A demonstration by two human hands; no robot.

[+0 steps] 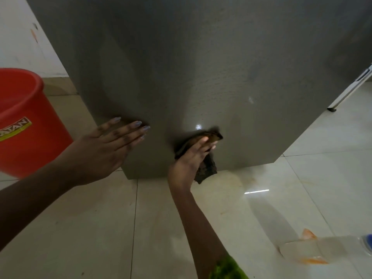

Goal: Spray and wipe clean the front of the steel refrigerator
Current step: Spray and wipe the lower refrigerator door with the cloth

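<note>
The grey steel refrigerator point(201, 67) fills the upper middle of the view, its bottom edge just above the tiled floor. My right hand point(189, 160) presses a dark brown cloth point(207, 168) against the lower part of the front. The cloth sticks out above the fingertips and hangs below the palm. My left hand point(106, 146) lies flat with straight fingers against the lower left of the same steel face, holding nothing. A clear plastic bottle point(326, 248) with a blue top lies on the floor at the lower right.
A red plastic bucket point(22, 121) stands at the left, close to my left forearm. Glossy cream floor tiles point(100, 228) spread below. A white wall point(24, 37) is at the upper left. A white door edge point(354, 85) shows at the far right.
</note>
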